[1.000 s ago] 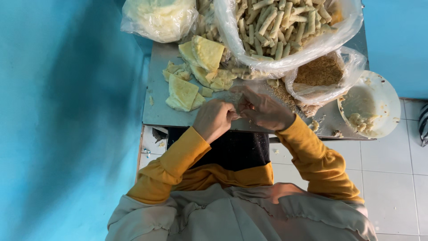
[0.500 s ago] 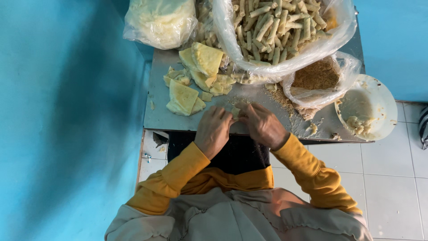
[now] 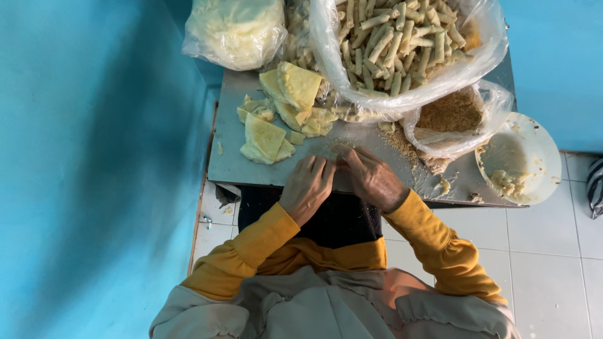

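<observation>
Both hands lie palm-down and side by side at the near edge of the metal table (image 3: 239,166), fingertips meeting over a small pale piece of wrapper (image 3: 339,152) that is mostly hidden beneath them. The left hand (image 3: 308,187) and right hand (image 3: 372,179) are about equally near it; it lies just beyond the fingertips, its long axis seemingly running left to right. Fingers are pressed flat, not spread; whether they pinch it, I cannot tell. The stack of pale wrappers (image 3: 267,139) sits just left and farther off.
</observation>
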`<state>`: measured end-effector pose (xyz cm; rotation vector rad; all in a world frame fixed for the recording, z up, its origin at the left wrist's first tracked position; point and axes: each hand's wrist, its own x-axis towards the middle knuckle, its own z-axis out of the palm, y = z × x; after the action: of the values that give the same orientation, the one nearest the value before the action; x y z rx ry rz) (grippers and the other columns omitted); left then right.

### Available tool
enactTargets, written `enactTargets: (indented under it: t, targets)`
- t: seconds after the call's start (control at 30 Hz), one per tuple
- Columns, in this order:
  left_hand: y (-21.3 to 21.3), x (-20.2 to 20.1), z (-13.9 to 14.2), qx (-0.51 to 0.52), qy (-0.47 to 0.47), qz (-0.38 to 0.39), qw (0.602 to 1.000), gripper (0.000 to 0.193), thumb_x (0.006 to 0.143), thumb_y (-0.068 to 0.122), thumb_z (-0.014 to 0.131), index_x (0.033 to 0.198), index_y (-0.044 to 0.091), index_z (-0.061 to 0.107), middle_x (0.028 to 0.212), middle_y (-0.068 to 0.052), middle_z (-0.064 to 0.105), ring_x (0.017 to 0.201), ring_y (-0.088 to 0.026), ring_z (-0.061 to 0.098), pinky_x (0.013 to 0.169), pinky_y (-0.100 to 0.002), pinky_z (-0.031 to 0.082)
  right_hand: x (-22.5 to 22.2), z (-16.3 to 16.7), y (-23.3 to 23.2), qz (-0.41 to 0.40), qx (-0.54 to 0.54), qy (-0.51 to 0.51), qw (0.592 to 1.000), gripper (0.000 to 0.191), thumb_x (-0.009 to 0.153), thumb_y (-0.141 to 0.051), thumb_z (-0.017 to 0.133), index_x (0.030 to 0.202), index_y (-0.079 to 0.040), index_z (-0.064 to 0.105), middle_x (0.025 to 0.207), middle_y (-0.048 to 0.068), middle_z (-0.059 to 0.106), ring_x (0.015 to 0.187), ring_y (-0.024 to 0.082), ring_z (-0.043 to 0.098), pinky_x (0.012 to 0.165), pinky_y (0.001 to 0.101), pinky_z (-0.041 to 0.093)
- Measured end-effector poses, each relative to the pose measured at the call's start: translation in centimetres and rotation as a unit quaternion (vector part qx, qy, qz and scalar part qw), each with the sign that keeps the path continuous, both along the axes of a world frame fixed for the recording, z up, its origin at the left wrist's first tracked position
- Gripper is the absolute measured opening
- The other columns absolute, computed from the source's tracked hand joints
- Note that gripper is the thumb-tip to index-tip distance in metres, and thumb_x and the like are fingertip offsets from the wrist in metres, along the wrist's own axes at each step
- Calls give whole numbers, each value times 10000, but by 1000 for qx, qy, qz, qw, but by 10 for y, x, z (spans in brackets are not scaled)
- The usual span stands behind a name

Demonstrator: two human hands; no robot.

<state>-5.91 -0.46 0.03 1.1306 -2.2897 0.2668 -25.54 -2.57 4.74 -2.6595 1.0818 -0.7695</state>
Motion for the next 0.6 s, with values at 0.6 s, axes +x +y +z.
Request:
enactTargets:
  t: [0.6]
  targets:
    - [4,-9,17,113,-95,92,985,878,942,674,541,1398,-76,596,1698,-135,251,1576,-306,89,1256,-626,115,14,-8,29,-107,-40,178,977,703,916,-137,601,1544,43,340,1547,206,463,1503,345,338,1250,551,163]
